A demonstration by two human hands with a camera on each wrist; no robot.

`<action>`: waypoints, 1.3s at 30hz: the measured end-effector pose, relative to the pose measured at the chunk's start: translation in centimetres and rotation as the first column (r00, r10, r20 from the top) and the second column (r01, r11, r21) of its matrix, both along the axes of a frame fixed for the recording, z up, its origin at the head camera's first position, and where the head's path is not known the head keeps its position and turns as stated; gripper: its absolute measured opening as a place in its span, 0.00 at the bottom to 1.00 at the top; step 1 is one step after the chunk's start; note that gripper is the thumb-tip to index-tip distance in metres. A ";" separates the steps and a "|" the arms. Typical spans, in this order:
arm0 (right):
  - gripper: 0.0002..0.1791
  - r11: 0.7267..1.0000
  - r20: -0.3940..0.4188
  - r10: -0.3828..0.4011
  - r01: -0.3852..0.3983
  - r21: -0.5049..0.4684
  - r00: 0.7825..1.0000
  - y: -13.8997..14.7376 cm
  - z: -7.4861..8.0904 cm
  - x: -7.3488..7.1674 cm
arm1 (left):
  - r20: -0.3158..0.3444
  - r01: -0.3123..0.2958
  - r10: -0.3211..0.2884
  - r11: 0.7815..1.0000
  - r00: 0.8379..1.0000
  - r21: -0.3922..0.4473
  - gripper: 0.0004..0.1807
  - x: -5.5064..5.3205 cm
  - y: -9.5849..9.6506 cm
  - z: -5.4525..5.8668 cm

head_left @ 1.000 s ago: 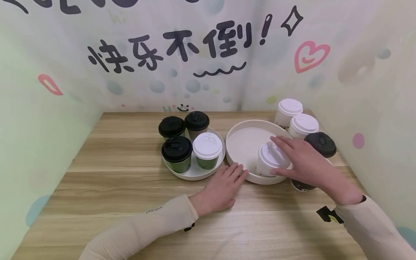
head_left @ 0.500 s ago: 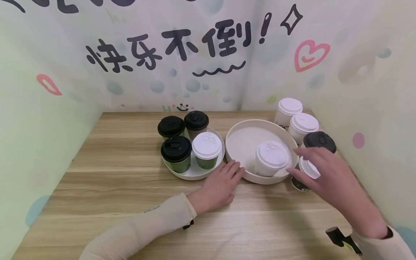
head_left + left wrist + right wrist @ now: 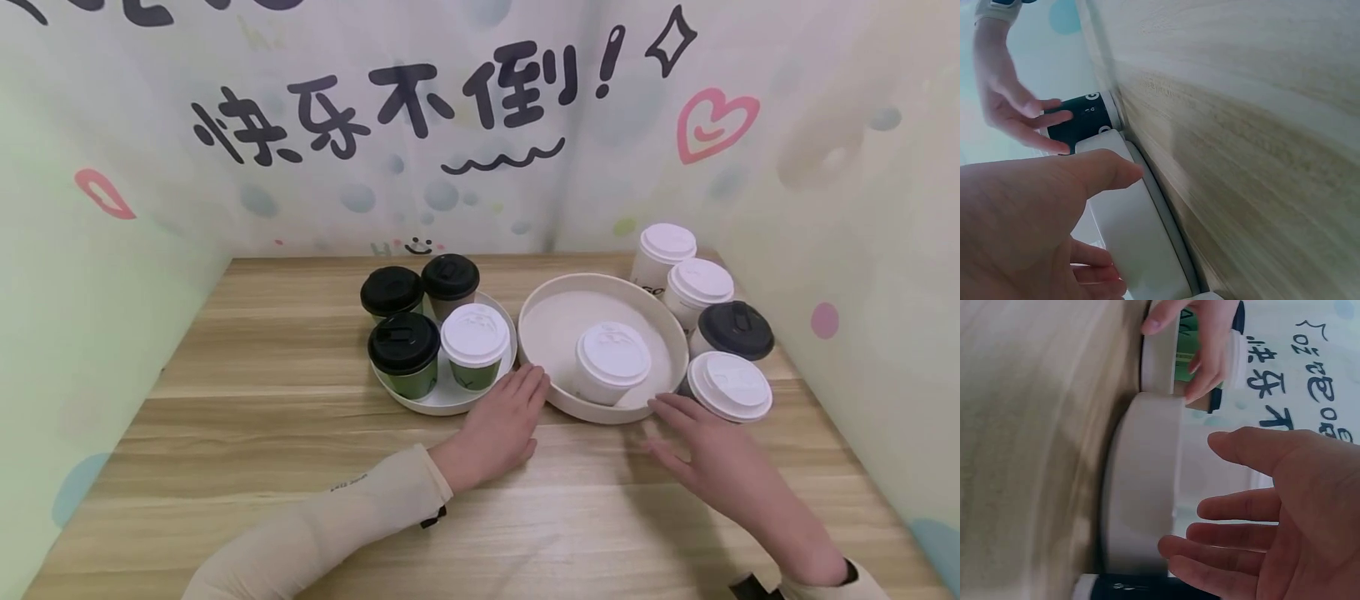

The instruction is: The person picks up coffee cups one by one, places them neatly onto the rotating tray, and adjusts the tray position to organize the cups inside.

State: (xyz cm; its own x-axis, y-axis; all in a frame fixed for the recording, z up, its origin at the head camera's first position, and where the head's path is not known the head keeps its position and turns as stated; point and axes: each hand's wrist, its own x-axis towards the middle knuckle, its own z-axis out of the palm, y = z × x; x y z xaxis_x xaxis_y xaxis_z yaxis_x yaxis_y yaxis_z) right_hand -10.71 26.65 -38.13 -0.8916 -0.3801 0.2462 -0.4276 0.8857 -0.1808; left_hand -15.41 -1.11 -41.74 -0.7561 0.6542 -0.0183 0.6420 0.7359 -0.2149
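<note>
A cream round tray [image 3: 600, 412] holds one white-lidded cup [image 3: 613, 358], upright near its front. My left hand [image 3: 501, 429] rests its fingers on the front left of that tray's rim; in the left wrist view its thumb and fingers lie against the tray wall [image 3: 1135, 231]. Just off the tray's front right edge is my right hand [image 3: 720, 467], fingers extended and spread, holding nothing. The right wrist view shows its palm [image 3: 1316, 519] beside the tray wall [image 3: 1147, 481]. Closest to it stands a white-lidded cup with a dark body [image 3: 1082, 122].
At left, a smaller white tray [image 3: 442, 407] bears green and brown cups, several with black lids [image 3: 405, 342], one with a white lid [image 3: 475, 333]. Right of the cream tray, white-lidded cups [image 3: 663, 254] and a black-lidded cup [image 3: 737, 329] line the wooden table's [image 3: 262, 400] right side.
My right hand has let go of the white-lidded cup in the cream tray and moved right, then down toward the front rim. That cup now sits slightly farther left. My left hand stays at the rim.
</note>
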 end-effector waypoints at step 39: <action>0.33 0.998 -0.170 0.063 -0.061 0.014 0.984 -1.5 -3.3 0.1 | -0.105 0.019 -0.019 1.000 0.994 -0.008 0.47 1.0 0.5 -0.6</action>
State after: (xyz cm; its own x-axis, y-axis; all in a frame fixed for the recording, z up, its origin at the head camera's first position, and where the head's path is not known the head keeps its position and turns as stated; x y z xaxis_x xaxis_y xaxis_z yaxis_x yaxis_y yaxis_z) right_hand -10.60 25.19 -41.43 -0.8117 -0.4361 0.3887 -0.5056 0.8577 -0.0934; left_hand -14.38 -0.58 -42.35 -0.7415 0.6687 0.0558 0.6295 0.7220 -0.2872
